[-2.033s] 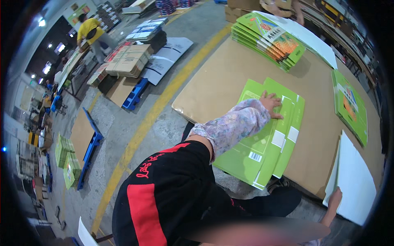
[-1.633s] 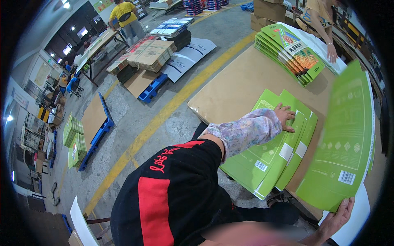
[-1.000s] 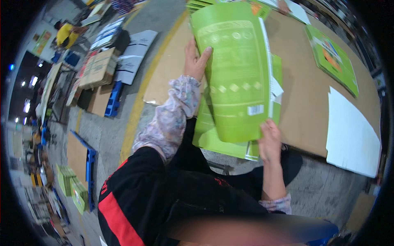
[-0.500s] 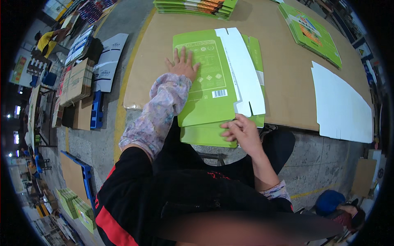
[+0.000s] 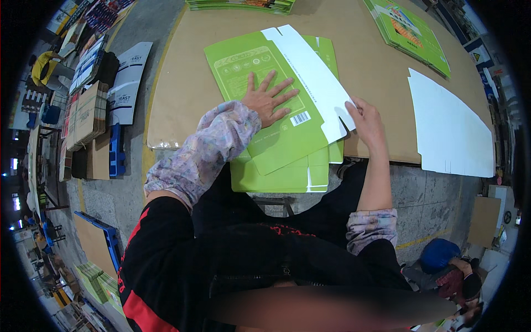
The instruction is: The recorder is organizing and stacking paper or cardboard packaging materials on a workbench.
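Observation:
A green printed cardboard box blank [image 5: 232, 66] with a white flap along its right side lies tilted in front of me. My left hand [image 5: 271, 100] rests flat on its printed face, fingers spread. At the flap's lower right corner, my right hand [image 5: 366, 120] pinches the white edge between thumb and fingers. Beneath lies another green blank [image 5: 271, 180], which shows below the upper one and along its right side. It juts over the table's near edge toward my lap.
A brown-topped table [image 5: 376, 72] bears a stack of green blanks [image 5: 240, 4] at the far side and a green pile [image 5: 412, 36] at far right. A white sheet [image 5: 451, 127] overhangs the right edge. Bundled cardboard [image 5: 88, 116] stands left; a seated person [image 5: 456, 279] is lower right.
The upper blank has turned anticlockwise, uncovering more of the one below. My right hand has moved up and right to the flap corner; my left hand has slid toward the middle.

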A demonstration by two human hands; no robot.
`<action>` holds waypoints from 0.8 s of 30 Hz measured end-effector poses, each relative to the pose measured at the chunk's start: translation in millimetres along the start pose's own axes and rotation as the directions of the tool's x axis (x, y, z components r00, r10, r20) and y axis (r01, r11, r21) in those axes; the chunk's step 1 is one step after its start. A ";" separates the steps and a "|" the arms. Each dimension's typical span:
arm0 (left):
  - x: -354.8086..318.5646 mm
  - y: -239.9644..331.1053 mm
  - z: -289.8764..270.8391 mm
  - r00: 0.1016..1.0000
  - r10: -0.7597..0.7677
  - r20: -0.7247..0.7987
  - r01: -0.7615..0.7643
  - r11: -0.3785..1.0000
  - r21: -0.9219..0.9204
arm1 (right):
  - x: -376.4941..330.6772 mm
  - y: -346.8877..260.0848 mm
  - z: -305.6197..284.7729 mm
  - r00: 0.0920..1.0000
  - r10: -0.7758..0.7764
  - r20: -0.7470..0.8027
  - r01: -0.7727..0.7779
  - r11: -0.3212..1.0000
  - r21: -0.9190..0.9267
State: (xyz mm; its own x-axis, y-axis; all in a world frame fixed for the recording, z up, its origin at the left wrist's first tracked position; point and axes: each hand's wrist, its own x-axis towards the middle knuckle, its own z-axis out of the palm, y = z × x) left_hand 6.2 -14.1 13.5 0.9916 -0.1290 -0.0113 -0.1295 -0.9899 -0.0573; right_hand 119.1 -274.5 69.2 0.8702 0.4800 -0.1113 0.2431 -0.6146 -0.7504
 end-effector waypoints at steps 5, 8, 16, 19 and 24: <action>1.1 2.0 -1.1 0.999 0.031 -0.023 -0.031 1.000 -0.004 | 52.0 8.9 -12.6 0.961 -0.021 0.277 -0.074 0.942 0.327; 0.5 0.4 1.0 0.998 0.055 -0.021 -0.055 0.998 -0.016 | 61.1 7.2 2.5 0.905 -0.118 0.408 -0.152 0.807 0.570; 4.5 -0.8 4.7 0.993 -0.033 -0.113 0.013 0.984 -0.175 | 24.0 -24.1 79.2 0.870 -0.425 0.248 0.487 0.816 -0.310; 14.5 3.1 4.5 0.908 -0.241 -0.343 0.112 0.928 -0.356 | 5.0 -15.4 104.4 0.843 -0.506 0.183 0.516 0.665 -0.540; 64.5 -11.3 6.3 0.994 -0.015 -0.104 0.009 0.998 -0.064 | -0.2 -13.9 99.2 0.860 -0.490 0.140 0.476 0.676 -0.562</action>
State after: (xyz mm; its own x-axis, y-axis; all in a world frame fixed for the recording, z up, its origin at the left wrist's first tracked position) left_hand 71.7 -10.9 7.1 0.9884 -0.1191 0.0937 -0.1202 -0.9927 0.0062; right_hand 73.0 -203.9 15.1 0.5697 0.8017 0.1809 0.8198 -0.5388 -0.1940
